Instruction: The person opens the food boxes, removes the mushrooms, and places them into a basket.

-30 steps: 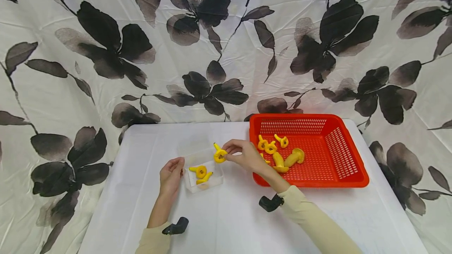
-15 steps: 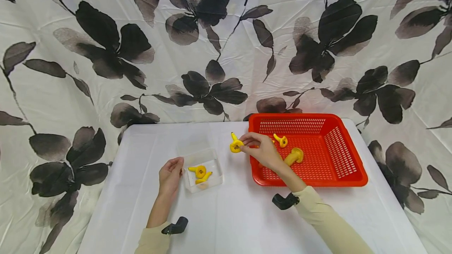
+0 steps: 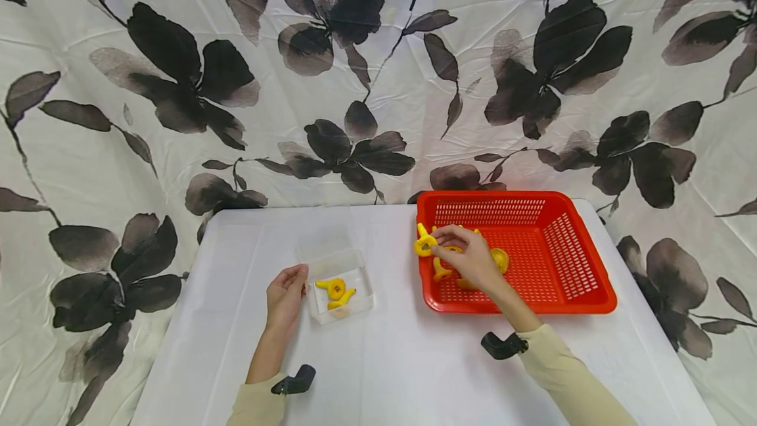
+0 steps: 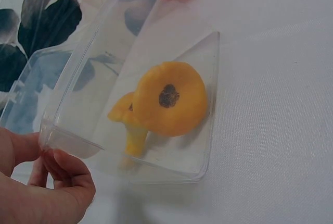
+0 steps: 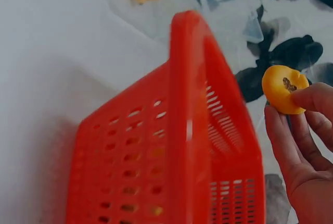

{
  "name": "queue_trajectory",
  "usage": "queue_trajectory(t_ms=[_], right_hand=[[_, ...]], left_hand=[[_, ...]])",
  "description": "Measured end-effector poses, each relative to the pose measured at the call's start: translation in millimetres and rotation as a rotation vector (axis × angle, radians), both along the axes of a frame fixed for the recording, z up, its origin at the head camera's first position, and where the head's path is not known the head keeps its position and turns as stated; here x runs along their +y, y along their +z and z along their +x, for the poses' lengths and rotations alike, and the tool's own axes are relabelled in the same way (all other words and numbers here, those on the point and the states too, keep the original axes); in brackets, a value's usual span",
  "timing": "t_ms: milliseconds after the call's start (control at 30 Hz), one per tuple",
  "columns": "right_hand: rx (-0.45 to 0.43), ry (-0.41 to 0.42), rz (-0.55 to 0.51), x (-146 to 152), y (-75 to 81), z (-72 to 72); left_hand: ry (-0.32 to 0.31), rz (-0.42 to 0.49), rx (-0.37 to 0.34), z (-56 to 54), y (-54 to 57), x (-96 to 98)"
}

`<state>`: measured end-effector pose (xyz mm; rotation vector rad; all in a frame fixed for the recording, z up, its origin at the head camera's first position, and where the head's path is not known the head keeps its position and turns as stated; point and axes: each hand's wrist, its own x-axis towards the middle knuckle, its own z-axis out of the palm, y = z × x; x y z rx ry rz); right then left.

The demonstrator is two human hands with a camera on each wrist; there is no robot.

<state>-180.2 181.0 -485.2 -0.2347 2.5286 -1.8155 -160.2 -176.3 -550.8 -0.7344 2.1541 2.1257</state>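
With thumb and fingertips, my left hand (image 3: 284, 298) pinches the left edge of a clear plastic box (image 3: 345, 315) on the table. Two yellow toy mushrooms lie inside it; in the left wrist view the larger-looking mushroom (image 4: 190, 104) shows its round cap, partly covering the other mushroom (image 4: 136, 138). My right hand (image 3: 470, 258) pinches a third yellow mushroom (image 3: 423, 246) by its cap, stem pointing up, over the left rim of the red basket (image 3: 562, 255). The right wrist view shows this mushroom (image 5: 276, 86) between thumb and fingers, above the rim.
Inside the basket several yellow mushrooms lie toward the left, among them a darker, thicker mushroom (image 3: 499, 259), partly hidden by my right hand. The box's clear lid (image 3: 322, 238) lies folded back behind it. A floral cloth (image 3: 355, 84) hangs behind the white table (image 3: 396, 360).
My right hand has carried the mushroom from above the clear box rightward to the basket's left rim. My left hand stays on the box, and the two mushrooms inside have not moved.
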Motion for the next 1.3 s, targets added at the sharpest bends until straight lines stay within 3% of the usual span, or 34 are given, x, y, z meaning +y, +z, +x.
queue_trajectory(t_ms=[500,767,1067,1300], right_hand=[[0.007,-0.013,0.161,29,-28.0,17.0],[-0.004,0.057,0.243,41,-37.6,23.2],[-0.026,0.123,0.311,42,-36.6,24.4],[-0.06,0.251,0.359,42,-34.4,23.3]], left_hand=[[0.0,0.018,0.007,1.4,-0.8,0.0],[0.004,0.018,0.01,1.3,-0.8,-0.5],[-0.004,-0.005,-0.014,1.1,-0.1,-0.9],[-0.013,0.012,-0.015,1.3,2.0,-1.6]])
